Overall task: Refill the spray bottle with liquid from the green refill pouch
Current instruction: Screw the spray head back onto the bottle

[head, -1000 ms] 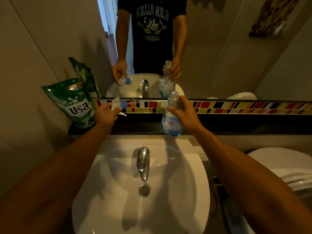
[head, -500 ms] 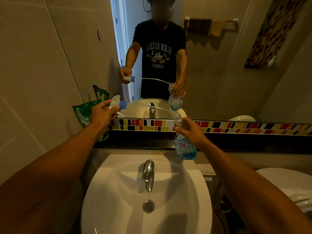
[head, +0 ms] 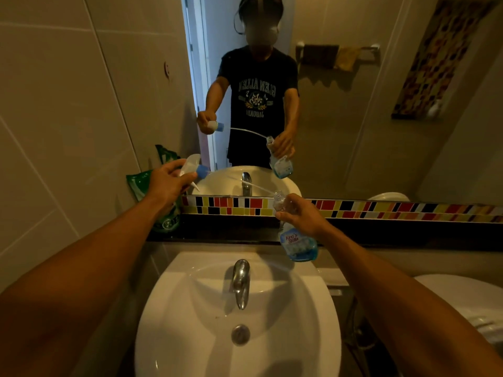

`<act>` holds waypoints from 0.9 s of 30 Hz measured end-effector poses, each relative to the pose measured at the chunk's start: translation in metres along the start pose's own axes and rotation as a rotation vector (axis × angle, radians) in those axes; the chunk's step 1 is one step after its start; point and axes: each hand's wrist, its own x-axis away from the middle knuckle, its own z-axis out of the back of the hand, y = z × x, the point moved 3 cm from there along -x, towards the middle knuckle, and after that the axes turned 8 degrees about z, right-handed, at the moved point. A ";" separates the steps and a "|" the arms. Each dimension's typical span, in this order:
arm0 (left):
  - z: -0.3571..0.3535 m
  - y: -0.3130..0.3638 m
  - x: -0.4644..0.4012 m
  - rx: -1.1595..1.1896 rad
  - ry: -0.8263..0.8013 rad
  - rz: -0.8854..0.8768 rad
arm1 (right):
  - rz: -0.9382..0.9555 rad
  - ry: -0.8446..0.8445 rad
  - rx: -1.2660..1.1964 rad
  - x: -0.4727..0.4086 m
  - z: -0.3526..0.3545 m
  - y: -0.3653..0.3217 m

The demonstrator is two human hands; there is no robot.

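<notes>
Spray bottle (head: 296,235) at frame centre-right, above the right rim of the sink (head: 236,322), gripped by right hand (head: 302,216) around its neck and shoulder, fingers wrapped tight. Bottle clear, cap off, open mouth at top; blue liquid sits only in the bottom part, upper part looks empty. Long axis tilted: mouth leans to upper left, base to lower right. Label reads "King's Stella".

Left hand (head: 166,183) at centre-left holds the trigger sprayer head (head: 194,170), fingers closed around it; blue collar points right toward the bottle. Its thin dip tube (head: 245,183) runs from the collar down-right to the bottle mouth; hard to tell whether the tube tip is inside the mouth or just at it.

Green refill pouch (head: 141,183) leans against the left wall on the dark ledge (head: 245,232), mostly hidden behind left hand and forearm; contents not visible, print unreadable at bottom.

Faucet (head: 241,281) centre of sink, basin looks dry, drain below. Mirror (head: 353,104) repeats both hands, bottle and tube. Toilet (head: 462,303) cut off at right edge. Lighting dim.
</notes>
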 end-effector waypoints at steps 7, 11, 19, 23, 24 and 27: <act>-0.028 0.025 0.011 0.034 -0.219 -0.017 | 0.014 -0.098 -0.038 0.000 -0.012 -0.025; -0.056 0.033 0.022 0.041 -0.317 -0.056 | 0.023 -0.079 -0.021 -0.002 -0.016 -0.036; -0.093 0.026 0.035 0.007 -0.399 -0.083 | 0.039 -0.045 -0.058 -0.004 -0.017 -0.059; -0.100 0.024 0.040 -0.001 -0.399 -0.113 | 0.041 -0.050 -0.053 -0.006 -0.017 -0.061; -0.101 0.024 0.042 -0.004 -0.398 -0.124 | 0.036 -0.046 -0.054 -0.006 -0.017 -0.061; -0.104 0.023 0.047 -0.022 -0.391 -0.155 | 0.025 -0.038 -0.087 -0.005 -0.018 -0.062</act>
